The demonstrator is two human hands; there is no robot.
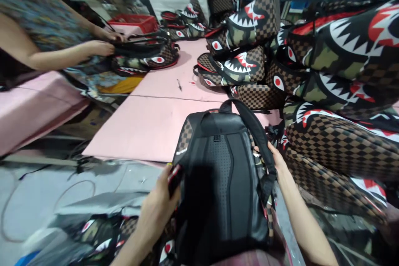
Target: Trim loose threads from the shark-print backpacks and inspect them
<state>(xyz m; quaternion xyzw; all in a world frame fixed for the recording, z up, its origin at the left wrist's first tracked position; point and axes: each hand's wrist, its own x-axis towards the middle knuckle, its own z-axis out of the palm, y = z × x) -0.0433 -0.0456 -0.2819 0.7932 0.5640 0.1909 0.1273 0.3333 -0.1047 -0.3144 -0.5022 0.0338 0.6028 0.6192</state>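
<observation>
A backpack (224,174) stands in front of me with its black padded back panel facing me and its top end over the pink table's near edge. My left hand (162,195) is at its left side, fingers closed round a small dark object with a red edge; whether that is part of the bag I cannot tell. At the right side my right hand (276,160) grips the bag by its edge, beside the black shoulder strap (257,133), its fingertips partly behind the strap.
Shark-mouth checkered backpacks (336,87) are piled along the right. Across the pink table (140,120), a person (59,37) handles another bag (149,56). A red crate (137,23) sits behind. More bags (102,232) lie low at the left.
</observation>
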